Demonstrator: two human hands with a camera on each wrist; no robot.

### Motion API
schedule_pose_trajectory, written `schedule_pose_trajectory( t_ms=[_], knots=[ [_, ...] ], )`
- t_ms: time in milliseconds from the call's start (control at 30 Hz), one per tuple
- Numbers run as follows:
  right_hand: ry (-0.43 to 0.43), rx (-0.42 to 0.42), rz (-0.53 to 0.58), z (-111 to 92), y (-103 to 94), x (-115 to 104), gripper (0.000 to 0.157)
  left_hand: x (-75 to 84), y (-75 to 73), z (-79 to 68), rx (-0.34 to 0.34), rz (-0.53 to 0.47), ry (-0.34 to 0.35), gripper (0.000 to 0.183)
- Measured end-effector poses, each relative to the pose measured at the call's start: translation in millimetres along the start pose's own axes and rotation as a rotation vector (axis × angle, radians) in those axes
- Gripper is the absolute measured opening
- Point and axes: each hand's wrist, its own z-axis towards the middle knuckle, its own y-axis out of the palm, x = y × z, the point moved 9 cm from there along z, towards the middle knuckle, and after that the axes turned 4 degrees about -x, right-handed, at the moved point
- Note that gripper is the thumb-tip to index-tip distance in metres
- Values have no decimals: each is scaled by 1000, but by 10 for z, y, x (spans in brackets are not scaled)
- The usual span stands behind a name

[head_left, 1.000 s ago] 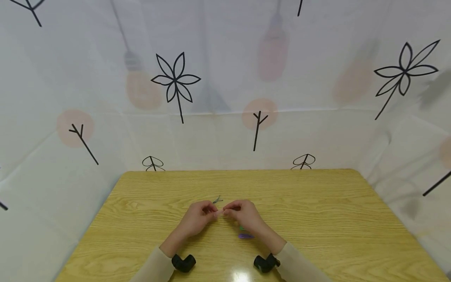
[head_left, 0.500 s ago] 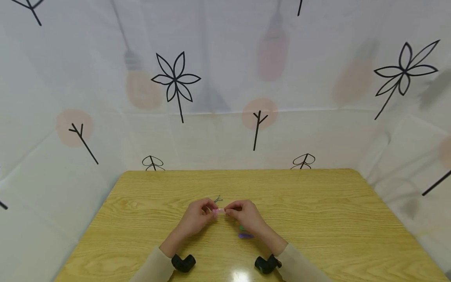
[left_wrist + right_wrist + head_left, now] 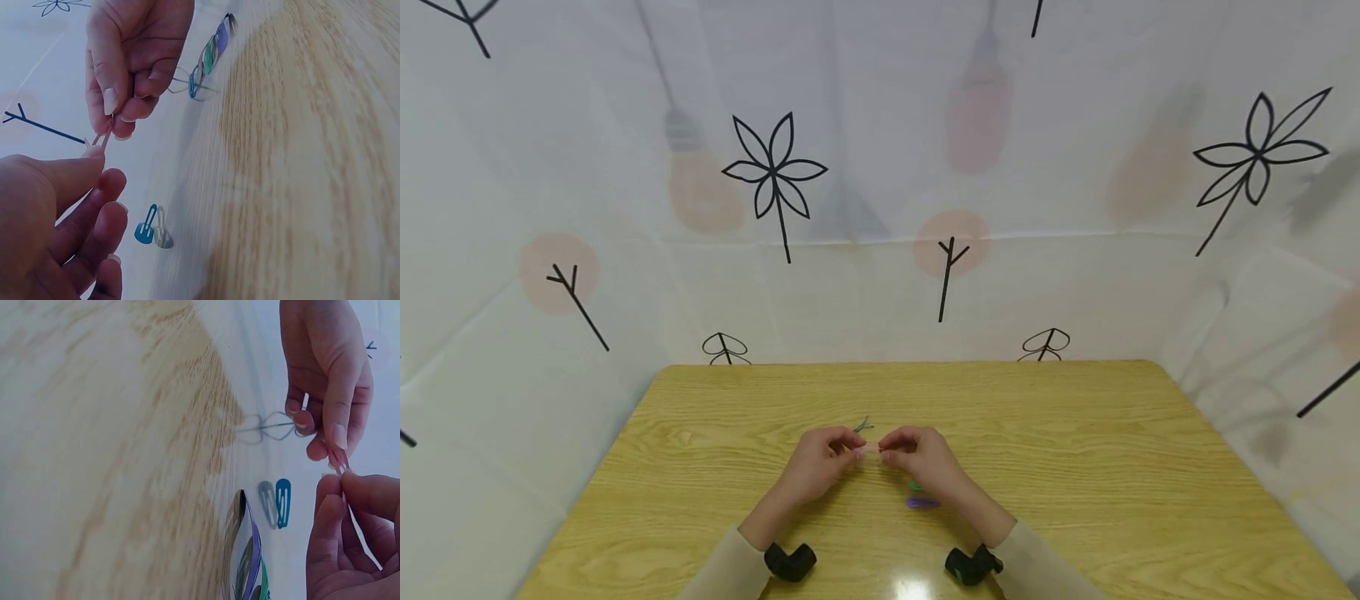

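Note:
A small pink snap hair clip (image 3: 871, 447) is held between both hands over the middle of the table. My left hand (image 3: 822, 460) pinches one end between thumb and fingertips. At the opposite end, the thumb and index finger of my right hand (image 3: 922, 460) grip the clip. In the left wrist view, narrow pink strips of the clip (image 3: 103, 134) run between the fingertips, a slit between them; the ends are hidden. Beyond the hands lies a teal hair clip (image 3: 284, 503). A purple hair clip (image 3: 922, 502) and a green one (image 3: 210, 57) lie beside the right wrist.
In the left wrist view, a blue clip (image 3: 193, 84) lies in line with the green and purple ones. The wooden table (image 3: 1075, 450) reaches back to a white patterned cloth (image 3: 865, 292). Each wrist wears a black camera, such as the left one (image 3: 791, 562).
The right hand has shifted slightly right, so the fingertips stand farther apart and more of the pink clip shows. Its broad side showed half a second ago; now it looks narrower.

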Motion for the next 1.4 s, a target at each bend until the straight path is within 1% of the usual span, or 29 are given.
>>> schedule_pose_trajectory(
  t_ms=[167,367,467,533,567,633,733,767,833,900,1100,1400],
  knots=[
    [-8,-10,-3,-6,4,-10,19,-13,10,-5,-9,-24,0,14],
    [-16,-7,-25,-19,-3,-42,17,5,12,-15,-13,-44,16,15],
    [-26,12,-35,-21,-16,-61,14,20,10,-19,-14,-47,25,15],
    [-38,40,-49,-19,-35,-72,12,31,7,-19,-14,-46,31,15],
    [-45,53,-57,-41,-40,-130,12,36,7,-18,-14,-46,34,15],
    [-51,78,-65,-58,-49,-176,15,44,4,-17,-13,-46,35,13],
    [-54,87,-60,-65,-53,-188,24,49,8,-8,-18,-49,32,13],
    [-59,82,-56,-67,-51,-196,27,50,8,-7,-20,-51,29,13],
    [-71,69,-50,-38,-51,-121,31,54,11,-7,-26,-58,27,13],
    [-86,49,-47,-45,-40,-137,32,56,11,-9,-29,-61,27,13],
    [-100,-2,8,-54,-2,-153,26,64,8,-21,-32,-69,30,13],
    [-74,17,13,-39,-25,-107,16,92,4,-30,-30,-98,47,17]
  ],
)
